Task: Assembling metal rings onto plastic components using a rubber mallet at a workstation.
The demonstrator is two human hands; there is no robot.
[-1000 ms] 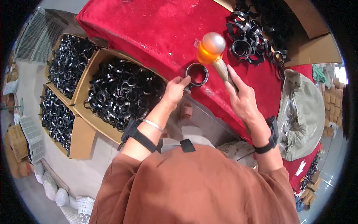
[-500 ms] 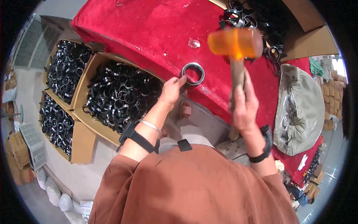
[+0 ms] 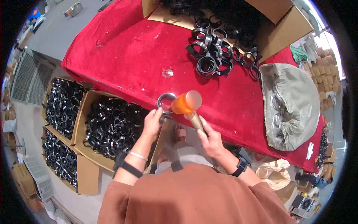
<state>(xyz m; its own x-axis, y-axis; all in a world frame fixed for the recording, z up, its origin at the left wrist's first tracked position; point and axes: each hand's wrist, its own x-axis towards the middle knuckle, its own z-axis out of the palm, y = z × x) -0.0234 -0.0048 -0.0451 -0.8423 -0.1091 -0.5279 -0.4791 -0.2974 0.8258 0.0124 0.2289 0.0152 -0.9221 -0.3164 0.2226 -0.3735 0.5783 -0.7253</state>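
At the near edge of the red-covered table, my left hand (image 3: 152, 122) pinches a dark ring with a shiny metal rim (image 3: 160, 100). A mallet (image 3: 196, 122) with an orange, translucent head and a wooden handle is gripped in my right hand (image 3: 212, 140). Its head overlaps the right side of the ring in view; whether the two touch, I cannot tell. Farther back on the red cloth lies a loose pile of similar black and silver rings (image 3: 207, 65).
An opened cardboard box (image 3: 287, 35) of black rings stands at the table's far side. Boxes full of rings (image 3: 115, 123) stand on the floor at left. A grey-green cloth bag (image 3: 294, 108) lies on the table's right, and a crumpled paper bag (image 3: 274, 173) sits below it.
The mallet has come down from its raised position toward the ring. My view has shifted, so more of the ring pile and the far box shows.
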